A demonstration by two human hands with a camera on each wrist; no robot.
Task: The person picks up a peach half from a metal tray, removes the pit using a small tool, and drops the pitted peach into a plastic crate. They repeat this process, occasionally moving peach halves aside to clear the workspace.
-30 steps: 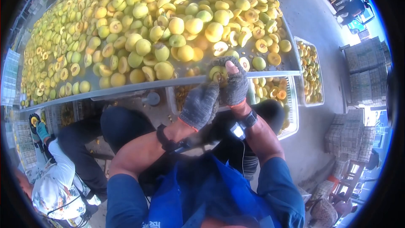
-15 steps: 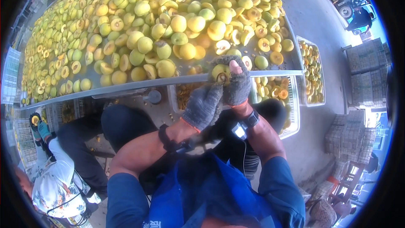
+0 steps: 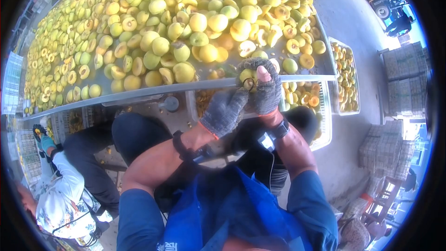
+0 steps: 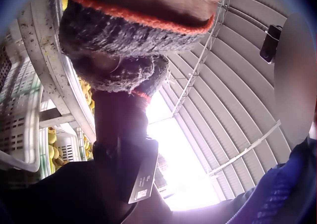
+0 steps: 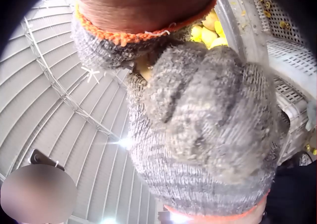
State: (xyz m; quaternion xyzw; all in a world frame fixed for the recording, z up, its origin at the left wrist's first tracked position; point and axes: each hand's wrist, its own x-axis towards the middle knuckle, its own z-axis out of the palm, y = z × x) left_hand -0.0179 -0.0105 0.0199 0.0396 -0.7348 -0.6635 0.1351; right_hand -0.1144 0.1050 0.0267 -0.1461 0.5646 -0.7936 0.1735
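My gloved right hand (image 3: pixel 268 94) grips a yellow-green peach (image 3: pixel 247 75) at the near edge of the metal table (image 3: pixel 186 85), its bare thumb tip lying over the fruit. My left hand (image 3: pixel 226 111), also in a grey knit glove, is curled into a fist just below and left, its knuckles right at the peach. A small dark curved piece shows against the fruit where the hands meet. It looks like the tip of a small tool in the left fist; I cannot tell its kind. The right wrist view shows the left glove (image 5: pixel 208 120) with tightly bent fingers.
Whole and halved peaches (image 3: pixel 160 46) cover much of the table. White crates of fruit stand below its near edge (image 3: pixel 325 132) and at its right (image 3: pixel 346 108). Another person in a patterned head covering (image 3: pixel 60 204) sits at lower left. Stacked crates (image 3: pixel 404 86) stand farther right.
Both hands stay together at the same peach, with only small shifts in their pose. The table and hands sit slightly farther right in the head view.
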